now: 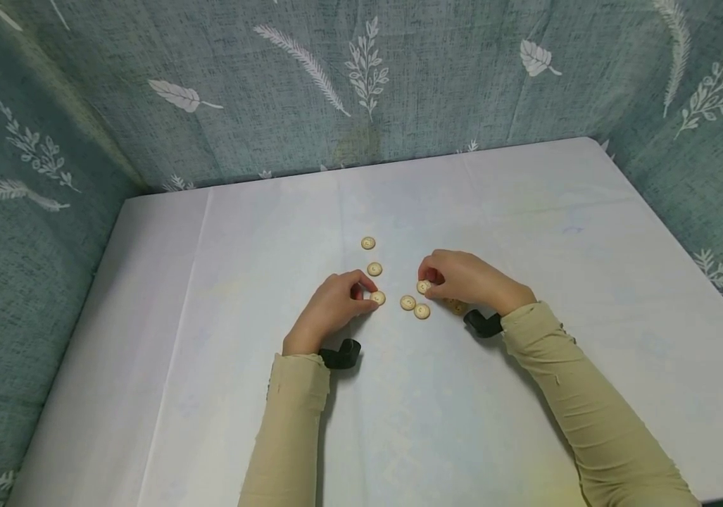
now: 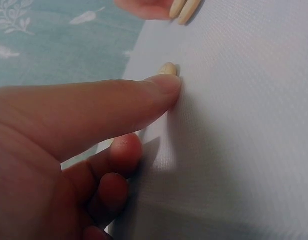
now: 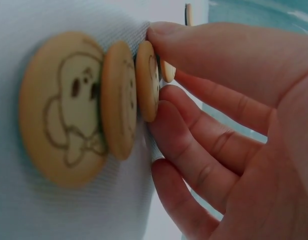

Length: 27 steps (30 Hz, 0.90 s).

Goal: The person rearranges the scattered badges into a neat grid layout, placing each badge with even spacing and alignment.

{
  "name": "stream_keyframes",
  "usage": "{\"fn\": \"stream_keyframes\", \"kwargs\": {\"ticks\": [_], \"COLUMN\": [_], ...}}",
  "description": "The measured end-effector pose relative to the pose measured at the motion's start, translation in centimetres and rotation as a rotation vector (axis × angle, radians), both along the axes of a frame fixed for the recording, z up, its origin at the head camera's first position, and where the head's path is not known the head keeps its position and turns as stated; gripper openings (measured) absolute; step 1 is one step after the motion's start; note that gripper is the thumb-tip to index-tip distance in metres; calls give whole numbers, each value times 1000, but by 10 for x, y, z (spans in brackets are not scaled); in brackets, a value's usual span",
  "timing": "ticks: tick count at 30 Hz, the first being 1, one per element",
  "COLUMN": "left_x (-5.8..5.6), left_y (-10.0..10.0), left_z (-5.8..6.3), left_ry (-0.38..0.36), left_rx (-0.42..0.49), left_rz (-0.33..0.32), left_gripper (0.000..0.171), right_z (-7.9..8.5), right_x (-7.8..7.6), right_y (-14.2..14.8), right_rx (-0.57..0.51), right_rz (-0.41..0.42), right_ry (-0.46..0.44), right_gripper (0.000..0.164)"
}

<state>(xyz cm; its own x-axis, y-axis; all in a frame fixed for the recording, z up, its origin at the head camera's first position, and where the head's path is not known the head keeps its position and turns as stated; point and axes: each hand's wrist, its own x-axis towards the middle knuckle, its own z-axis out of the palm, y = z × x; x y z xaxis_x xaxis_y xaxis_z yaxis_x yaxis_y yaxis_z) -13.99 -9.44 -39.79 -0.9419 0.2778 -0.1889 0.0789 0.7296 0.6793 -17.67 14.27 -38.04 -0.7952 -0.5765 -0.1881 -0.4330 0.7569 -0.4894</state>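
Small round wooden discs lie on the white table; in the right wrist view the nearest disc (image 3: pixel 69 150) bears a line drawing of a cartoon animal. My left hand (image 1: pixel 331 308) pinches one disc (image 1: pixel 378 298) at its edge between thumb and forefinger; in the left wrist view the thumb tip hides much of that disc (image 2: pixel 167 68). Another disc (image 1: pixel 423 286) is between the thumb and fingers of my right hand (image 1: pixel 472 278). Two discs, one at the front (image 1: pixel 422 311) and one beside it (image 1: pixel 407 303), lie just left of the right hand's thumb.
Two more discs, the farther one (image 1: pixel 368 242) and a nearer one (image 1: pixel 374 269), lie beyond my left hand. Others (image 1: pixel 459 308) are partly hidden beneath my right hand. Leaf-patterned green cloth (image 1: pixel 437 77) hangs behind and beside the white table (image 1: pixel 260 246).
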Motion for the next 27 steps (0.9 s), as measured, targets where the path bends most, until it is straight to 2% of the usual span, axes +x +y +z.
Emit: {"fn": "stream_keyframes", "kwargs": {"ticks": [8,14,27], "left_x": [-1,-1,-1], "left_y": [2,0,0], "left_z": [-2,-2,0], "left_ry": [-1,-3,-2], "left_rx": [3,-12,-7], "left_rz": [-7,11,-2], "left_gripper": [19,18,17], "right_z": [0,-1,-2], "right_x": [1,0,-3], "right_y": [5,3,2], "right_rx": [15,2,-26], "right_rz": [-49,-50,-91], "right_ry": [19,38,-8], "right_gripper": [19,20,21]}}
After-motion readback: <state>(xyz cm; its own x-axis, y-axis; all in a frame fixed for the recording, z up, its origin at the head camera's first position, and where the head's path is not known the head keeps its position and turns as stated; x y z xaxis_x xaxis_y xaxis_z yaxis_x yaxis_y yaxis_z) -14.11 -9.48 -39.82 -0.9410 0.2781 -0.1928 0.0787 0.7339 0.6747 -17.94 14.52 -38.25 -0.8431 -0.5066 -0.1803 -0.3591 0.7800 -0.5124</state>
